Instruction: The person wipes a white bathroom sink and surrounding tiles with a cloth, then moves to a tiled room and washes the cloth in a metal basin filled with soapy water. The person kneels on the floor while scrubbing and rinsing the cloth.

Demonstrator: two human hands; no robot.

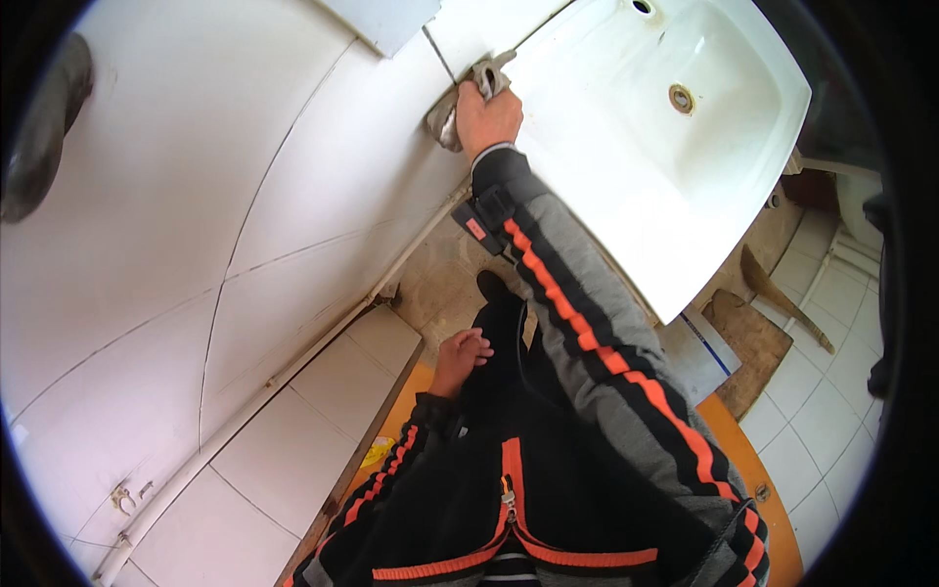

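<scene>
My right hand (490, 117) grips a crumpled grey-brown cloth (444, 122) where the white tiled wall (381, 139) meets the rim of a white ceramic washbasin (609, 161). Part of the cloth sticks out above my fist and part lies below it against the tiles. My left hand (463, 357) hangs low in front of my body, its fingers loosely curled apart and nothing visible in it. The basin lies to the right of my right hand, with a stained drain hole (681, 98) and a tap hole (642, 7) in it.
A pipe (323, 323) runs along the wall above a tiled ledge (286, 433). Below the basin at right are a worn wooden board (748, 345), a light panel with a blue stripe (700, 352) and a horn-shaped object (785, 297). A dark, curved object (48, 132) shows at far left.
</scene>
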